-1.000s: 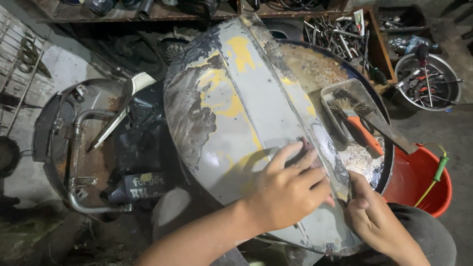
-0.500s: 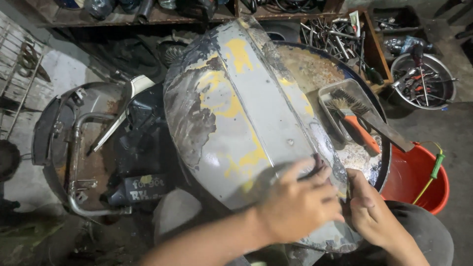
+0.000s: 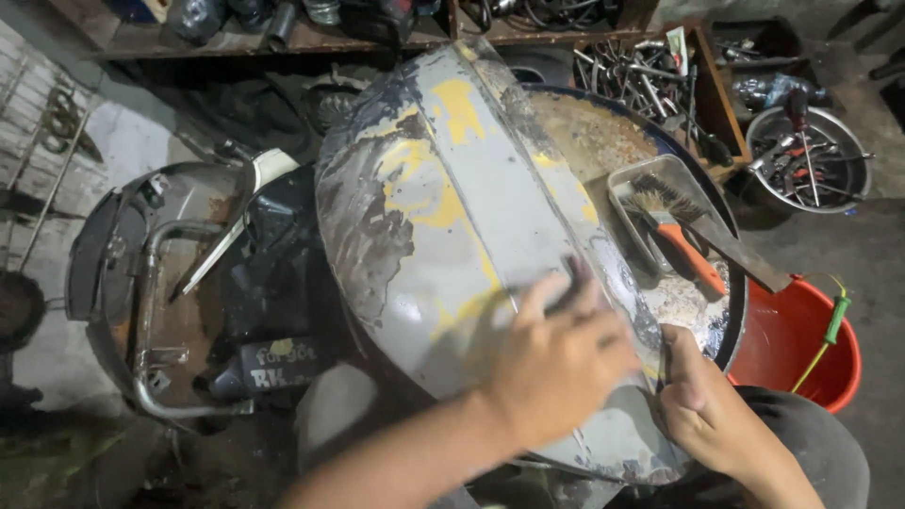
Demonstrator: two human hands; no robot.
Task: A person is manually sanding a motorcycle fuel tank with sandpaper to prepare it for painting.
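left hand [image 3: 556, 363] flat, rubbing the grey panel [image 3: 443, 217], gripping nothing; right hand [image 3: 702, 410] clamps its edge; guessing next pass needs steady pressure

Dim workshop, light falls mainly centre frame, edges go dark. Concrete floor [image 3: 867, 273] grey, stained. Wooden shelf [image 3: 311, 38] runs along the top, cluttered with dark parts and tubes. Wooden box [image 3: 650, 85] top right holds a pile of metal tools. Metal basin [image 3: 811, 155] beside it on the floor, more tools inside. Red bucket [image 3: 801, 349] lower right, with a green-handled tool hooked on its rim. Pale tiled wall [image 3: 38, 141] at left, metal hooks hanging on it.
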